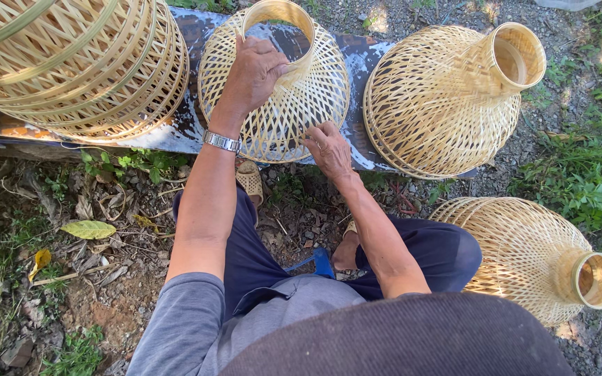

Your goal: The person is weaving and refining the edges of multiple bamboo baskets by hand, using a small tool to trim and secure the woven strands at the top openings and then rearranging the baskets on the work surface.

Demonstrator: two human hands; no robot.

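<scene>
While the left hand (253,73) grips the neck of the woven bamboo basket (273,87) at top centre on the bench (186,129), the right hand (329,150) pinches its lower rim, seemingly finishing the weave; turning it carefully looks due next. Neighbouring baskets, upper right (447,97) and lower right (531,257), appear empty.

Soft daylight, faint shadows, sharp focus
</scene>
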